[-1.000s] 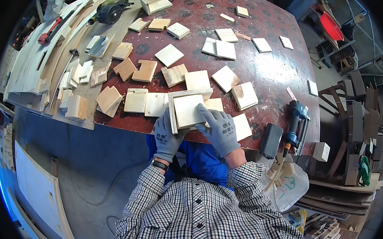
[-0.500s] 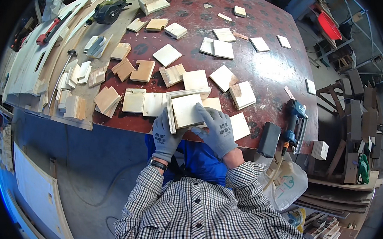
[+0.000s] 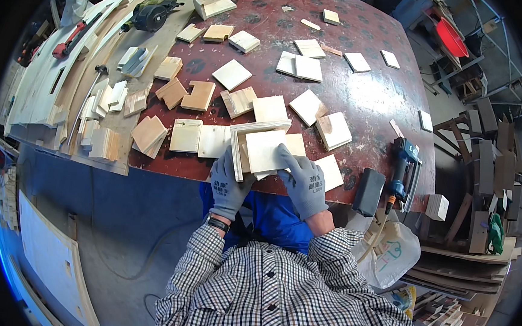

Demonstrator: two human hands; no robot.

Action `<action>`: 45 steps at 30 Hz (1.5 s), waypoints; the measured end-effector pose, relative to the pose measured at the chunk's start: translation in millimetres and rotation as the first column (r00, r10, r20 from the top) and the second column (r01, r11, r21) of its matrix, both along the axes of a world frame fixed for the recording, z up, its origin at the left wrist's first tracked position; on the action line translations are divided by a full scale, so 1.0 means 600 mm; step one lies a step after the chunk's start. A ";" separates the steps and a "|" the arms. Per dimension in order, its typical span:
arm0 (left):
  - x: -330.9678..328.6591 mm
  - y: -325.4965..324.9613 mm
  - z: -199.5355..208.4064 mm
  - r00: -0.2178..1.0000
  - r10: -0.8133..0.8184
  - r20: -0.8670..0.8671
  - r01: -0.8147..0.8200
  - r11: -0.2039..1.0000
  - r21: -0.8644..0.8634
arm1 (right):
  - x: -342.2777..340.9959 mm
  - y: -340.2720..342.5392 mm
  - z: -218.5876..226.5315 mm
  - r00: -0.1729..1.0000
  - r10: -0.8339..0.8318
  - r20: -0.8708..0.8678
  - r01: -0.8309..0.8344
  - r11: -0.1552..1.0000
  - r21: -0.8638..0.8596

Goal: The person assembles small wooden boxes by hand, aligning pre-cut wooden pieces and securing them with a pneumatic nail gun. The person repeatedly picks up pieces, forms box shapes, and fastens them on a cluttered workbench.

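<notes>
Over the table's near edge, my gloved left hand [image 3: 229, 185] grips an L-shaped wooden piece [image 3: 236, 152], made of two thin boards meeting at a corner. My gloved right hand [image 3: 303, 184] pinches a square wooden board [image 3: 265, 150] by its right side, thumb on its face. That board lies within the angle of the L, and a gap shows between its left edge and the upright side. The fingers beneath both pieces are partly hidden. Beside them on the table are a pale square block [image 3: 214, 141] and another square block [image 3: 330, 171].
Many loose wooden blocks lie across the dark red table [image 3: 363, 91]. A blue and black nail gun [image 3: 401, 167] with a hose rests at the right, next to a dark grey block [image 3: 368, 192]. A circular saw [image 3: 152, 16] and a hammer [image 3: 90, 96] lie at the left.
My right hand has shifted the square board to the right and slightly down, widening the gap to the L-shaped piece's left side. My left hand keeps its grip.
</notes>
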State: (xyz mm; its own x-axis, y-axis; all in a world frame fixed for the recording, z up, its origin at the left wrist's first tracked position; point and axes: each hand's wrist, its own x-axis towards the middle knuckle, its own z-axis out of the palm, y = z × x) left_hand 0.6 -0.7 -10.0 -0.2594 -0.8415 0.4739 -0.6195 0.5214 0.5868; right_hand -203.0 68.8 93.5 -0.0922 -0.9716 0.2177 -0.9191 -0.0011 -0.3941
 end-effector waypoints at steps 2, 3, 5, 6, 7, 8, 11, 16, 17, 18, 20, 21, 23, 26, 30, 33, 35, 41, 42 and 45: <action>0.000 0.001 0.003 1.000 -0.002 -0.010 0.002 1.000 0.003 | -0.003 0.004 -0.003 0.977 -0.019 0.214 0.019 1.000 0.002; 0.001 0.001 0.001 1.000 0.000 -0.006 0.000 1.000 0.001 | -0.004 0.004 -0.004 0.922 -0.031 0.386 0.023 0.999 0.025; 0.002 0.000 0.000 1.000 -0.004 -0.005 0.004 1.000 0.002 | -0.004 0.003 -0.011 0.761 -0.048 0.647 0.029 0.999 0.040; 0.002 0.000 0.000 1.000 -0.010 -0.010 0.010 1.000 0.004 | -0.003 0.002 -0.016 0.673 -0.047 0.738 0.035 0.999 0.032; 0.001 -0.001 0.000 1.000 -0.015 -0.014 0.015 1.000 0.006 | -0.002 0.000 -0.020 0.573 -0.045 0.818 0.041 0.999 0.026; 0.001 0.000 0.000 1.000 -0.014 -0.015 0.014 1.000 0.015 | 0.005 -0.005 -0.017 0.548 -0.103 0.830 0.084 0.994 0.068; 0.001 0.001 0.002 1.000 -0.008 -0.014 0.008 1.000 0.020 | 0.023 -0.023 -0.010 0.400 -0.223 0.889 0.171 0.971 0.167; 0.002 -0.001 -0.001 1.000 0.008 -0.003 -0.008 0.999 -0.043 | 0.013 -0.028 -0.003 0.029 -0.191 0.981 0.169 0.968 0.183; 0.000 0.000 0.001 1.000 0.007 -0.003 -0.007 0.999 -0.034 | 0.003 -0.025 0.003 0.061 -0.179 0.982 0.133 0.976 0.170; -0.001 0.000 0.002 1.000 0.006 -0.003 -0.006 1.000 -0.025 | -0.009 -0.023 0.011 0.093 -0.167 0.982 0.097 0.983 0.158; -0.005 -0.002 0.005 1.000 0.013 0.002 -0.013 1.000 -0.019 | -0.027 -0.026 0.039 0.100 -0.141 0.985 0.036 0.990 0.138; -0.005 -0.002 0.005 1.000 0.013 -0.001 -0.013 1.000 -0.020 | -0.035 -0.034 0.048 0.081 -0.145 0.986 0.007 0.989 0.145; -0.006 -0.004 0.006 1.000 0.012 -0.008 -0.012 1.000 -0.027 | -0.049 -0.053 0.066 0.197 -0.128 0.972 -0.087 0.985 0.148; -0.004 -0.003 0.003 1.000 0.018 0.011 -0.017 0.998 -0.061 | -0.056 -0.092 0.074 0.379 -0.149 0.913 -0.217 0.945 0.244; -0.004 -0.004 0.003 1.000 0.000 -0.019 -0.001 0.998 -0.061 | -0.025 -0.117 0.057 0.670 -0.175 0.721 -0.017 0.968 0.251; -0.003 -0.005 0.002 1.000 -0.014 -0.002 0.014 0.999 -0.052 | 0.017 -0.112 0.042 0.758 -0.282 0.588 0.214 0.959 0.184; 0.001 -0.002 0.007 1.000 -0.015 0.012 0.015 1.000 -0.023 | 0.035 -0.098 0.022 0.788 -0.238 0.568 0.245 0.967 0.066; 0.002 0.002 0.009 1.000 0.001 0.004 0.000 0.998 -0.057 | 0.054 -0.051 -0.010 0.650 -0.254 0.716 0.317 0.947 0.048; -0.001 0.001 0.008 1.000 -0.011 0.006 0.011 0.999 -0.037 | 0.042 -0.052 -0.026 0.595 -0.221 0.773 0.268 0.961 0.069; 0.000 -0.002 0.003 0.999 -0.039 0.016 0.039 0.999 0.008 | 0.082 -0.050 -0.047 0.900 -0.103 0.423 0.140 0.989 -0.057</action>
State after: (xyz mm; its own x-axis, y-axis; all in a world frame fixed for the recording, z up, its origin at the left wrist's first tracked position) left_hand 0.7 -1.6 -7.9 -0.3000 -0.8343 0.4626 -0.6084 0.5408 0.5809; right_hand -154.0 39.0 65.2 -0.3084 -0.9271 0.2129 -0.6649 0.0501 -0.7452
